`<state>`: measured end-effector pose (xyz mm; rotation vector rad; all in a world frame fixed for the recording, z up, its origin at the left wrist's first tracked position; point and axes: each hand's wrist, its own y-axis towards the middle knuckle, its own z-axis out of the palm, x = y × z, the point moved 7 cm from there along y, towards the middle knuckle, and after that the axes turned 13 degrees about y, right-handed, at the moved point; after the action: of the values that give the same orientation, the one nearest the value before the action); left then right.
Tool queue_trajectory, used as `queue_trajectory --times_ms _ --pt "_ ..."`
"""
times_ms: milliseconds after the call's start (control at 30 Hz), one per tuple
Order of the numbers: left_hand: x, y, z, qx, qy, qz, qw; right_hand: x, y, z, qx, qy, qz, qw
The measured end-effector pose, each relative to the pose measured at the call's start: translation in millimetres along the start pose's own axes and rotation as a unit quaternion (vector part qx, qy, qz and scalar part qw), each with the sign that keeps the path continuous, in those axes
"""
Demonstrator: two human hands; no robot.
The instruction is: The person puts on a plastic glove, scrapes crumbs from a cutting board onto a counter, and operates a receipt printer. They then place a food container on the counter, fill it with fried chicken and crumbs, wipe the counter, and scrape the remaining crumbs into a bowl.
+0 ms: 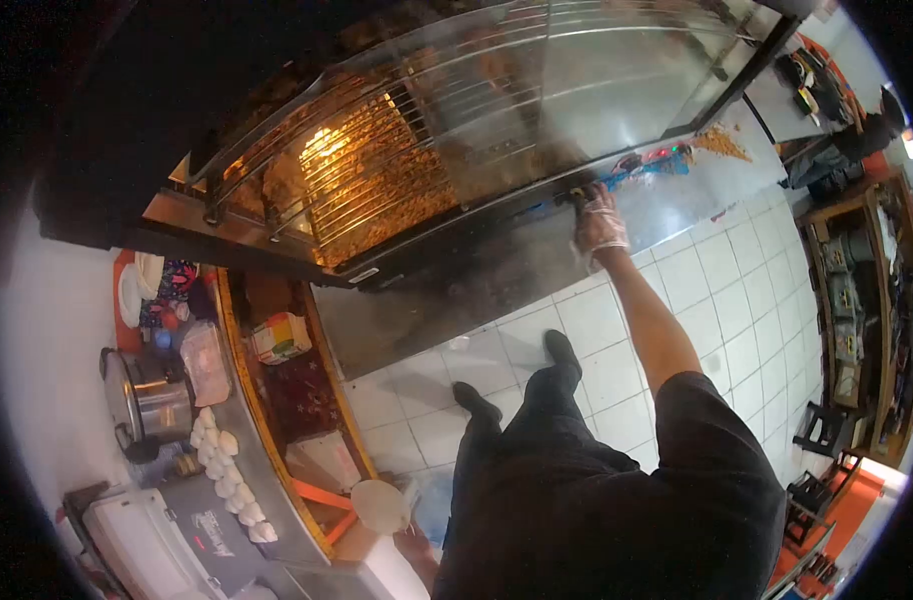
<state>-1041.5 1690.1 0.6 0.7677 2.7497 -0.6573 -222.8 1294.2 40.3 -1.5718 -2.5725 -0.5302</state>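
A clear plastic glove covers my right hand (602, 230), whose fingers close on a small dark knob (580, 197) along the lower front of the glass-fronted oven (497, 150). Behind the glass and wire racks, a glowing yellow-orange area (377, 175) is visible. Low in the view, my left hand (415, 548) is partly cut off by my body and blurred, close to a pale round item (380, 507); its fingers cannot be made out.
On the left counter (292, 500) are a row of white rounded pieces (229, 475), a metal pot (152, 405) and a plastic tray (206, 362). A carton (281, 338) sits on a shelf. Wooden shelving (872, 300) and a dark stool (822, 428) stand right, over tiled floor (617, 340).
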Motion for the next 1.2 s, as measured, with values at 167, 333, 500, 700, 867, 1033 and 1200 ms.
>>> queue_trajectory --times_ms 167,333,500,700,867,1033,1200 --pt "-2.7 -69.0 91.8 0.114 -0.804 -0.218 0.542 -69.9 7.8 -56.2 -0.040 0.018 0.047 0.998" --pt "25.6 -121.3 178.6 0.006 -0.743 -0.469 0.477 -164.4 6.9 -70.4 -0.071 0.176 0.200 0.961" --pt "-152.1 -128.8 68.5 -0.109 -0.749 -0.225 0.613 -43.0 5.8 -154.0 -0.168 0.134 0.060 0.975" --pt "-125.0 -119.7 35.6 -0.116 -0.725 -0.230 0.639 204.0 2.6 -108.7 0.004 0.175 -0.094 0.980" --pt "-109.6 -144.2 -2.5 -0.135 -0.659 -0.203 0.712 362.7 -27.2 17.5 0.191 0.218 -0.090 0.953" --pt "-113.0 -166.5 -29.8 -0.128 -0.627 -0.221 0.736 335.2 -27.7 35.4 0.168 0.319 -0.038 0.932" --pt "-124.2 -142.6 1.0 -0.124 -0.435 -0.144 0.880 193.7 -8.7 -1.4 0.186 0.081 -0.129 0.971"
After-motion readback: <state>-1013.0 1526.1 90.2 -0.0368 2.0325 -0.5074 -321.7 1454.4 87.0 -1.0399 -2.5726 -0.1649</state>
